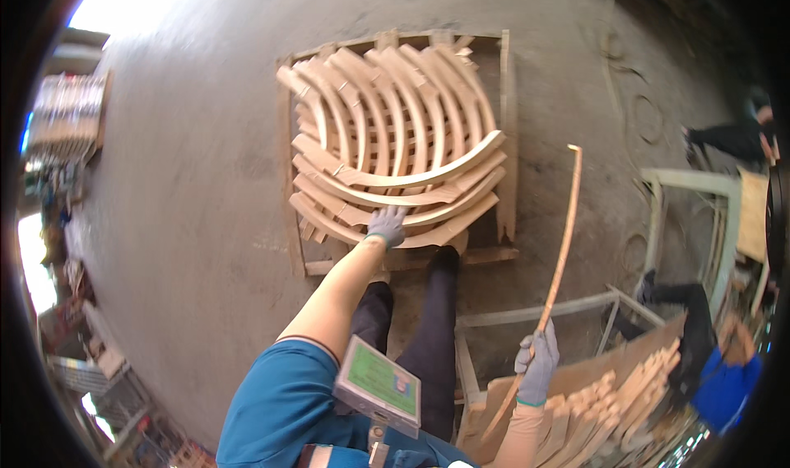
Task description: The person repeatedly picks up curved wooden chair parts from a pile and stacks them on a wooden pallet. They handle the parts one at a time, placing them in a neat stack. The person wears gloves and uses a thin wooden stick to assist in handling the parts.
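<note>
My left hand (387, 226), in a grey glove, reaches down and rests on the nearest curved wooden piece (428, 231) of a stack of curved wooden pieces (395, 151) on a wooden pallet (506, 122). The stack has one layer running away from me and another laid across it. My right hand (536, 365), also gloved, is shut on a long thin curved wooden strip (562, 246) that rises up and away from it. My dark-trousered legs (432, 328) stand at the pallet's near edge.
A heap of similar wooden pieces (609, 410) lies on a board at the lower right. A pale metal frame (535, 312) stands beside my legs. Another person in blue (720, 381) crouches at the right. Concrete floor (189, 188) spreads to the left, with racks of goods at the far left.
</note>
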Motion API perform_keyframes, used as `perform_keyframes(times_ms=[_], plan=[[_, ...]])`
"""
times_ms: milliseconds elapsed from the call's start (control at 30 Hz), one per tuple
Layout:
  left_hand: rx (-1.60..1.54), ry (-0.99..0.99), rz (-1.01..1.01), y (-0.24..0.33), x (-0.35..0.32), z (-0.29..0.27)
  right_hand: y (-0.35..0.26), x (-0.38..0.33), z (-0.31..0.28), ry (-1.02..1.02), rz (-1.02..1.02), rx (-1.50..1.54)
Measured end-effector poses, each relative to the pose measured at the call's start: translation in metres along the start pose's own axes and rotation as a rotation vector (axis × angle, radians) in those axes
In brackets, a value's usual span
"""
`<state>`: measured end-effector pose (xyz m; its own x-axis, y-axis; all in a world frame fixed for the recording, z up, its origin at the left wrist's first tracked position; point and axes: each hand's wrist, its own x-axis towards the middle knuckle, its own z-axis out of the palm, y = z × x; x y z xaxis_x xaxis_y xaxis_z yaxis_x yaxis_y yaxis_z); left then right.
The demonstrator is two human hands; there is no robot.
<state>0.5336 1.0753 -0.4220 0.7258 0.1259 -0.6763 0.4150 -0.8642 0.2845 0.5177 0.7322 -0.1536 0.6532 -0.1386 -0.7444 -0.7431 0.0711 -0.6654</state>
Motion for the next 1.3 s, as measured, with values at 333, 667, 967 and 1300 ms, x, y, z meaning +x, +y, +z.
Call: perform_keyframes(times_ms=[333,667,967,1300], plan=[[0.057,-0.144,0.784,0.024,-0.213,0.011,0.042,-0.178,-0.067,-0.007,-0.204,0.281],[0.789,-0.104,1.081,0.013,-0.246,-0.011,0.105,-0.284,-0.157,0.323,-0.505,0.568],[-0.238,-0.137,0.911,0.264,-0.295,0.018,0.165,-0.35,-0.269,0.718,-0.615,0.709],[-0.51,-0.904,0.983,0.582,-0.546,0.257,0.236,-0.425,-0.456,1.325,-0.791,0.765]])
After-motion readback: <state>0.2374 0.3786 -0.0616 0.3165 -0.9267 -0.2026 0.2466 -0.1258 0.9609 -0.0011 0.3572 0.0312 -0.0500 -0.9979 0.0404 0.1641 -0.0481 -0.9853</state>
